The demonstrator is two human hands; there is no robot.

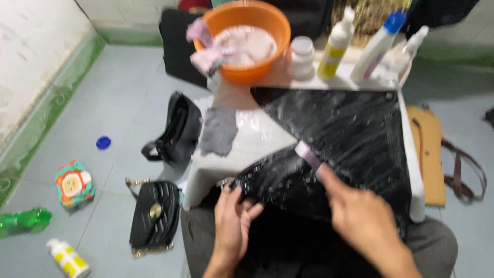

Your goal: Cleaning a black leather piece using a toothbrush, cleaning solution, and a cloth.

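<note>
So, working left to right: on the floor there's a green bottle, a white and yellow bottle, a colourful little pouch and a blue cap, all well apart from the action. Next come two black handbags, a quilted bag near the person's knee and a plainer black bag just beside the white worktop.

The left hand is curled around the near edge of the big black bag, fingers pinching the corner to keep it taut. That bag lies across the worktop and hangs down onto the lap, and its surface looks wet and soapy. The right hand is closed around a small brush, pressing its pale head onto the bag's middle. It's blurry, so I can't tell exactly how the fingers sit.

At the back of the worktop sits an orange basin with cloths and foamy water, a grey rag, a white jar and a few bottles. A tan bag lies on the floor to the right.

Risk-wise, I'd say hard scrubbing could drag the slippery bag out of the left-hand pinch, or shake the worktop so the basin near the edge slops onto the bags below.
</note>
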